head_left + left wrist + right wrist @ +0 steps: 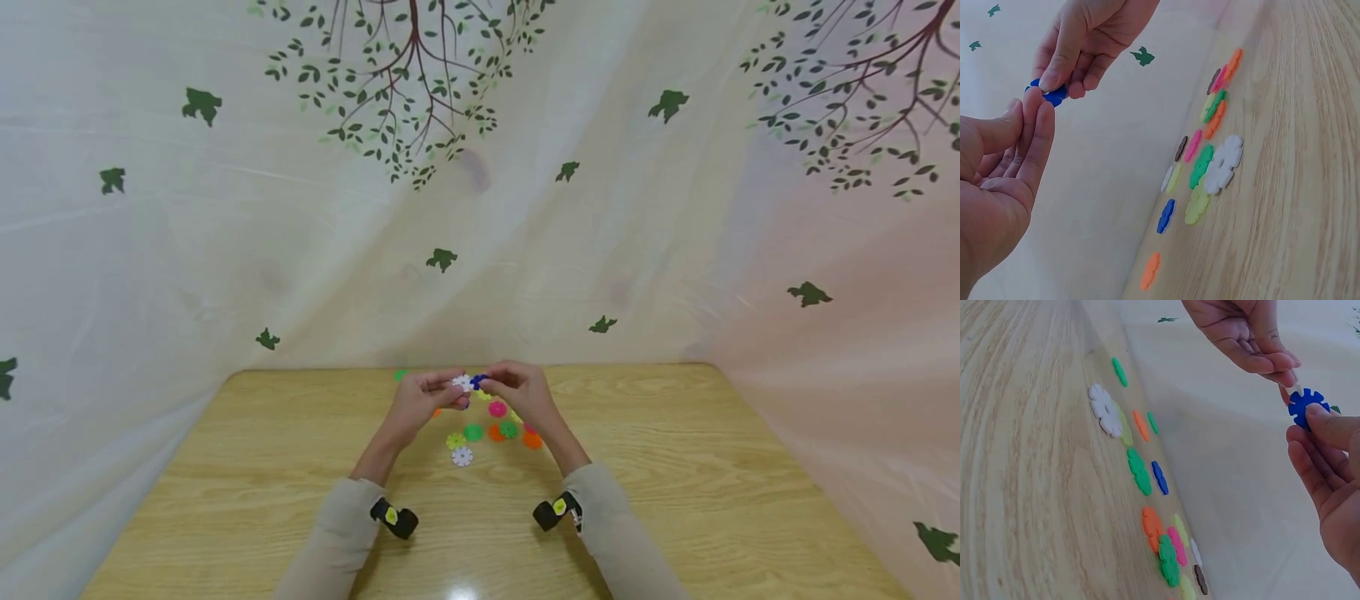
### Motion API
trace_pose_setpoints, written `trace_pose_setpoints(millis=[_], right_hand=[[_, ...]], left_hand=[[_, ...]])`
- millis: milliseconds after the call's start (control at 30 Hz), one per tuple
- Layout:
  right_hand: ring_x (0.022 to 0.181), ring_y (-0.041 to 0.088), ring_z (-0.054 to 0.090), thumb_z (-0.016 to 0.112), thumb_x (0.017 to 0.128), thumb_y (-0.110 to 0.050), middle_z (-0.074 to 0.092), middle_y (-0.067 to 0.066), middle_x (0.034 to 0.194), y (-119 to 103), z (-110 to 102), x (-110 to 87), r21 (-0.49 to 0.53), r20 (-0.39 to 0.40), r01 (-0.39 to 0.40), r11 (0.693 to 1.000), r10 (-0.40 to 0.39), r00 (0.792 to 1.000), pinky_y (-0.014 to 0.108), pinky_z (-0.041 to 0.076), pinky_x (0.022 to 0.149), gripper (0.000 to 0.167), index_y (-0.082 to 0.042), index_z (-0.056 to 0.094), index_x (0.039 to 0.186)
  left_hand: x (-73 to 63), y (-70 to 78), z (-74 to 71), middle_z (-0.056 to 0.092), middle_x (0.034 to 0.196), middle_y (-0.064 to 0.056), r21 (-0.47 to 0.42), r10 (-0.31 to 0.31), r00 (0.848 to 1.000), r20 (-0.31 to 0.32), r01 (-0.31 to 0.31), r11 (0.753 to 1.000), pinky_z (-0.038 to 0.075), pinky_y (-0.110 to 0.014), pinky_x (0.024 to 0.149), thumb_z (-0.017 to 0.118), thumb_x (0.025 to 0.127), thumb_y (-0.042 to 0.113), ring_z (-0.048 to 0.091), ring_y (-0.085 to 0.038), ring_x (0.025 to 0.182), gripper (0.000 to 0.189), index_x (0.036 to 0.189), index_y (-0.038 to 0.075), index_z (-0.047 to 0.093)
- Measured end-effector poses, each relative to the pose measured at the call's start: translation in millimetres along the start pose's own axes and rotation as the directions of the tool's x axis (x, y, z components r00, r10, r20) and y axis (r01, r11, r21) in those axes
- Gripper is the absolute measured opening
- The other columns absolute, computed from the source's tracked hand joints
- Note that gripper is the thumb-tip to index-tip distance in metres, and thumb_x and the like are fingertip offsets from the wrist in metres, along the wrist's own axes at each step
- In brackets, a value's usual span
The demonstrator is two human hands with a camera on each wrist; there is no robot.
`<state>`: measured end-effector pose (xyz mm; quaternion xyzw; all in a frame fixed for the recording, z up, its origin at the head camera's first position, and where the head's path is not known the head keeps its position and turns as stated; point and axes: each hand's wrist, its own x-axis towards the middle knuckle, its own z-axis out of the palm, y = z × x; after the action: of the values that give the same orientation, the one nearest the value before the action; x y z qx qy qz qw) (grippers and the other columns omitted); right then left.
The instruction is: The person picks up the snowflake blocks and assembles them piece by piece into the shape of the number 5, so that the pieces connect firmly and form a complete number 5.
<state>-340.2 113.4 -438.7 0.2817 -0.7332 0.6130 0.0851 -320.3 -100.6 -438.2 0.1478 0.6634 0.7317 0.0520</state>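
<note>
Above the far part of the table, my left hand [411, 408] pinches a white notched plastic disc [462, 383] between thumb and fingers. My right hand [531, 400] pinches a blue notched disc [1305, 400] by its edge. The two discs meet edge to edge between the hands; whether their slots interlock, I cannot tell. From the left wrist, the white disc is hidden behind fingers, while part of the blue one shows under the right thumb. In the right wrist view only a small piece of the white disc appears beside the blue.
Several loose notched discs lie on the wooden table [675, 467] below the hands, among them white [462, 457], yellow [456, 441], green [472, 432], pink [497, 409] and orange [533, 441]. A leaf-printed curtain [510, 275] hangs behind the table's far edge.
</note>
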Motion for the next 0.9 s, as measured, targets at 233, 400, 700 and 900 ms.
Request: trace_pose_setpoints(millis=[233,400,700,900], right_hand=[[0.080,0.011,0.071,0.071,0.094,-0.003,0.071,0.026,0.096,1.8,1.9,-3.5,0.050,-0.016,0.007,0.999,-0.006,1.000,0.025,0.062,0.075,0.012,0.006,0.073,0.102],[0.079,0.011,0.072,0.072,0.093,-0.003,0.072,0.029,0.096,5.0,2.3,-2.5,0.039,0.013,-0.051,0.998,0.050,0.999,0.026,0.062,0.075,0.013,0.007,0.073,0.100],[0.081,0.009,0.069,0.074,0.093,-0.009,0.075,0.020,0.099,3.1,1.3,1.3,-0.086,0.090,-0.101,0.991,0.108,0.990,0.041,0.062,0.080,0.013,0.001,0.075,0.101],[0.086,0.010,0.067,0.076,0.092,-0.013,0.075,0.013,0.100,6.0,-1.1,2.4,-0.211,0.234,-0.125,0.969,0.175,0.956,0.029,0.059,0.079,0.023,0.002,0.073,0.109]], left_hand=[[-3.1,2.5,5.0,0.075,0.085,0.000,-0.011,0.020,1.000,-0.015,-0.020,1.000,0.062,-0.029,0.080,0.061,0.098,-0.004,0.074,-0.009,0.077,0.039,0.135,-0.016,0.054],[-5.4,4.2,-1.3,0.074,0.089,0.000,0.024,-0.020,0.999,0.029,0.020,1.000,0.057,-0.048,0.095,0.062,0.099,0.000,0.076,-0.016,0.087,0.038,0.135,-0.011,0.057],[-1.4,1.2,-17.6,0.073,0.093,0.002,0.056,-0.071,0.990,0.120,0.065,0.996,0.058,-0.043,0.095,0.065,0.099,0.007,0.075,-0.010,0.089,0.048,0.140,-0.014,0.050],[-3.0,0.4,-29.4,0.074,0.098,-0.005,0.119,-0.069,0.995,0.075,0.060,0.991,0.051,-0.059,0.102,0.068,0.098,0.011,0.074,-0.020,0.093,0.047,0.141,-0.002,0.054]])
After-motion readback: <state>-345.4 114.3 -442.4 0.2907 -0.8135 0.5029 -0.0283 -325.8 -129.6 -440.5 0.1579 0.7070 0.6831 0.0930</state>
